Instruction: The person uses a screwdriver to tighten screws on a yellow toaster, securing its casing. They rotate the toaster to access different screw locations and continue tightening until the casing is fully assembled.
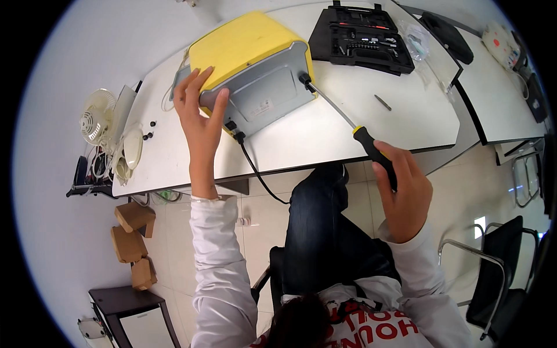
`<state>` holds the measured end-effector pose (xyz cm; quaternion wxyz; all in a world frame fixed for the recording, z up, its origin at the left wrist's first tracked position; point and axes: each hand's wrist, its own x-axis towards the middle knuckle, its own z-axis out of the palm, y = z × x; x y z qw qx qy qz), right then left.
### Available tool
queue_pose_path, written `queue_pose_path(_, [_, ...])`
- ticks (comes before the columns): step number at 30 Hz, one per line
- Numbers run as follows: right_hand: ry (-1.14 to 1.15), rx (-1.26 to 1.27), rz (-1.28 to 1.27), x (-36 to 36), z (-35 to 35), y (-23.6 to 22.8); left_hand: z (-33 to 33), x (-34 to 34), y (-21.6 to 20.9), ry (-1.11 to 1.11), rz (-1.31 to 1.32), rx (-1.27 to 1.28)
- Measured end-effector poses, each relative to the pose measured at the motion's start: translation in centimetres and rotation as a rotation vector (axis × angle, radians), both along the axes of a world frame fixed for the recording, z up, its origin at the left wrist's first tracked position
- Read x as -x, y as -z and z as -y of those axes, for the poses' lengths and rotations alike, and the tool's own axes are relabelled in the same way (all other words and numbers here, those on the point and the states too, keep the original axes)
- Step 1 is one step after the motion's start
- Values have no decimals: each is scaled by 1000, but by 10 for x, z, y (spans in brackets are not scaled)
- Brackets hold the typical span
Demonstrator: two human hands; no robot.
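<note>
A box-shaped appliance with a yellow shell (243,37) and a grey underside (264,95) lies tipped on the white table, its underside toward me. My left hand (200,116) grips its left edge, fingers over the yellow side and thumb against the grey base. In my right hand (406,191) is a screwdriver (364,138) with a black and yellow handle. Its long shaft reaches to a black foot (304,79) at the base's right corner; the tip is hidden there. Another black foot (232,125) sits at the near left corner, beside a black power cord (255,169) that hangs over the table edge.
An open black tool case (371,43) lies at the back right, with a clear plastic bag (415,42) beside it. A thin dark rod (383,102) rests on the tabletop (400,127). Left are small black pieces (147,136), a white plastic part (132,146) and a fan (98,119).
</note>
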<state>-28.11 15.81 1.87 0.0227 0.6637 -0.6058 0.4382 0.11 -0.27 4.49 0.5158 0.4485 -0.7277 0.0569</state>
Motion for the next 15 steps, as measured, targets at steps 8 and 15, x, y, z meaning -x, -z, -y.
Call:
queue_pose_path(8, [-101,-143,287,-2,9,5,-2,5,3,-79,4,-8])
queue_pose_path(15, [-3,-132,261,17,19,4,-2,7,4,-71,-17,-15])
